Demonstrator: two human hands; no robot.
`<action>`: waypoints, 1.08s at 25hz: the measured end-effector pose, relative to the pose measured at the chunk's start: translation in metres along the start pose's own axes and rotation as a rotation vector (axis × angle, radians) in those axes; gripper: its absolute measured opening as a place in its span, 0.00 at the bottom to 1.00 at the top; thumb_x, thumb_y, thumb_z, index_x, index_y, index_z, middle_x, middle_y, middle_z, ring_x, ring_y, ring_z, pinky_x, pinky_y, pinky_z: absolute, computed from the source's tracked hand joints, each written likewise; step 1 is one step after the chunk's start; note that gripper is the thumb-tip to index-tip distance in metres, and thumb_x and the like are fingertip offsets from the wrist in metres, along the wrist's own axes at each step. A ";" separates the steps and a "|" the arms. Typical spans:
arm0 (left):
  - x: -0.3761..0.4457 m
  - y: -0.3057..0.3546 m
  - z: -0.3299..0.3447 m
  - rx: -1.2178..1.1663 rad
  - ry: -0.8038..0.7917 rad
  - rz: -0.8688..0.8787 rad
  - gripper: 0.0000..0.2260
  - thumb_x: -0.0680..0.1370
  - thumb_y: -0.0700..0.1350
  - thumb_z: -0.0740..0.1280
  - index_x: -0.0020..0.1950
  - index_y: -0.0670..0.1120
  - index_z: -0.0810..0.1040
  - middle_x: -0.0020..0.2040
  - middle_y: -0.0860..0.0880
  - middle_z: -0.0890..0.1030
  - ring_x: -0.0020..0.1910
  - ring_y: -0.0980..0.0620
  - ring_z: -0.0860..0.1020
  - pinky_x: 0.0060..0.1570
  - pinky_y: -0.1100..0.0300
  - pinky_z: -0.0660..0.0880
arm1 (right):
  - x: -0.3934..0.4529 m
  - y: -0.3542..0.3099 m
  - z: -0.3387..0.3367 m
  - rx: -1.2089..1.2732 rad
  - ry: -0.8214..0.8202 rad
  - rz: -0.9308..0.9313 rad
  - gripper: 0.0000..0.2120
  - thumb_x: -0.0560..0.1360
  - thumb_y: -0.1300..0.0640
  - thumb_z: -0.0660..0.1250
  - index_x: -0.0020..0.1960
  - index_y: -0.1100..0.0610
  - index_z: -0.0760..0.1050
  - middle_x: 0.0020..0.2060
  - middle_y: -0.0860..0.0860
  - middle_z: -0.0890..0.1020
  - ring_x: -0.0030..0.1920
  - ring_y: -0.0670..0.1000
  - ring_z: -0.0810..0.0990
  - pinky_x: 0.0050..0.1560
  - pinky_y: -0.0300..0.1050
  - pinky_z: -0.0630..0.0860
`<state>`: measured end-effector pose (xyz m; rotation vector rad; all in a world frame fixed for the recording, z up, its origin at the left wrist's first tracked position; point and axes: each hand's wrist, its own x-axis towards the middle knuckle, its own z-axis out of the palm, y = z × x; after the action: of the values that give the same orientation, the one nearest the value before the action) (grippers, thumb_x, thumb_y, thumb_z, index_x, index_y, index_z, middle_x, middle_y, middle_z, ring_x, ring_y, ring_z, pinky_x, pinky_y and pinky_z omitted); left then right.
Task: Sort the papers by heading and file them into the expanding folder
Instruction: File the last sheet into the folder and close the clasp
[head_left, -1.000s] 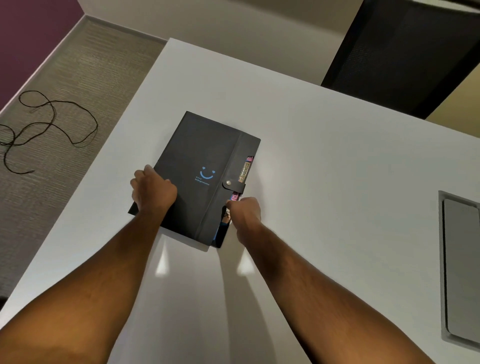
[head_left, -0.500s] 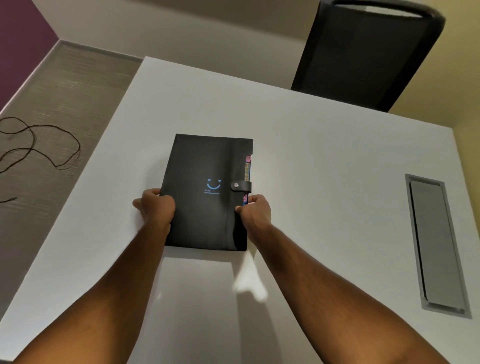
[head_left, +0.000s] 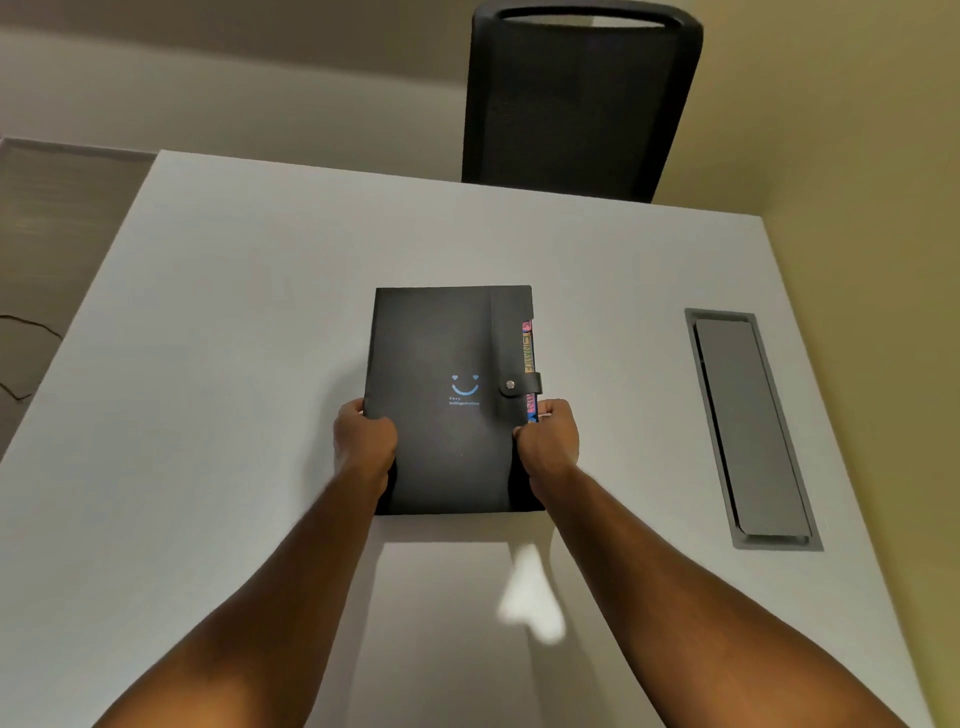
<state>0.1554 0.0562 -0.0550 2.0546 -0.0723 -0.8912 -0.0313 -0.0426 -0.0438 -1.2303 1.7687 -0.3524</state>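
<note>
Closed folder (head_left: 441, 400) flat on the table (head_left: 234, 312), held at both long edges.

I think it is light and fairly stiff, with a smooth cover that can slip, so I grip the edges: my left hand (head_left: 363, 441) curls on the left edge, my right hand (head_left: 550, 441) pinches beside the snap strap (head_left: 519, 385) and tabs (head_left: 528, 353).

Blue smiley logo on folder (head_left: 441, 364)
</note>
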 end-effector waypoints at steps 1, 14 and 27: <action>-0.005 0.000 0.013 0.020 -0.014 0.012 0.18 0.78 0.34 0.64 0.67 0.44 0.76 0.58 0.44 0.82 0.51 0.42 0.80 0.50 0.55 0.78 | 0.006 0.004 -0.012 -0.001 0.013 -0.004 0.14 0.78 0.70 0.65 0.58 0.55 0.70 0.50 0.53 0.76 0.50 0.56 0.78 0.39 0.41 0.75; -0.048 0.007 0.126 0.263 -0.168 0.177 0.18 0.81 0.35 0.65 0.70 0.46 0.74 0.62 0.44 0.80 0.59 0.41 0.79 0.61 0.47 0.79 | 0.073 0.062 -0.115 0.036 0.073 0.044 0.18 0.78 0.71 0.68 0.61 0.54 0.70 0.52 0.54 0.76 0.44 0.51 0.78 0.39 0.39 0.77; -0.054 -0.009 0.138 0.523 -0.154 0.348 0.17 0.79 0.42 0.71 0.67 0.43 0.74 0.63 0.42 0.77 0.60 0.40 0.78 0.61 0.45 0.79 | 0.087 0.080 -0.132 -0.220 -0.053 -0.053 0.23 0.77 0.63 0.73 0.70 0.57 0.71 0.63 0.57 0.76 0.58 0.58 0.79 0.58 0.50 0.79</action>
<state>0.0281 -0.0154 -0.0817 2.3373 -0.7951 -0.8671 -0.1910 -0.1137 -0.0720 -1.4299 1.7675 -0.1562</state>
